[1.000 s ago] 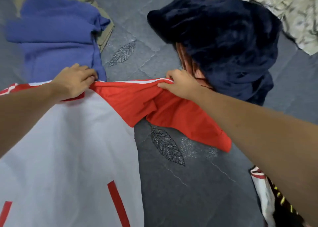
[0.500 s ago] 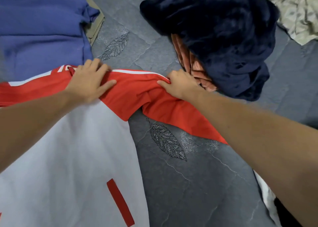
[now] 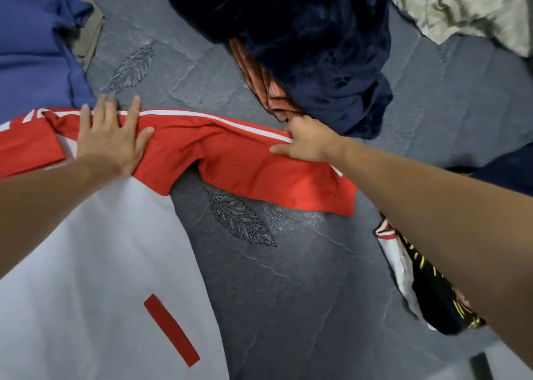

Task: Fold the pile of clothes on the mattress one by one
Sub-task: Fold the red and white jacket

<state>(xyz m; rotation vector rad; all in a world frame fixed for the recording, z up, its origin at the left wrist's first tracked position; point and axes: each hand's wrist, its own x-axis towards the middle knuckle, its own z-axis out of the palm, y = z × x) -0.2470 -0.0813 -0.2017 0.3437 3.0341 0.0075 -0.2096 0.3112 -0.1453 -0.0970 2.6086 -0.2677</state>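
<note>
R hand [image 3: 307, 143] pinches the far edge of the red sleeve [image 3: 245, 160], which runs out rightward across the mattress [image 3: 288, 293]. L hand [image 3: 111, 137] lies flat w/ fingers spread on the jersey [image 3: 95, 264] shoulder, so R is nearer for folding the sleeve inward.

I see only the mattress [image 3: 288, 293] surface; it fills the whole view. Its cover is dark grey and quilted, with thin stitched lines that cross it at angles. Some leaf patterns [image 3: 239, 218] are embroidered on it: one near the middle, another one [image 3: 131, 68] toward the far left side. Beside the middle leaf there is a paler dotted patch. The light is soft and even, without hard shadows. At the near right corner a pale strip [image 3: 507, 362] shows, but I cannot tell what it is.
</note>
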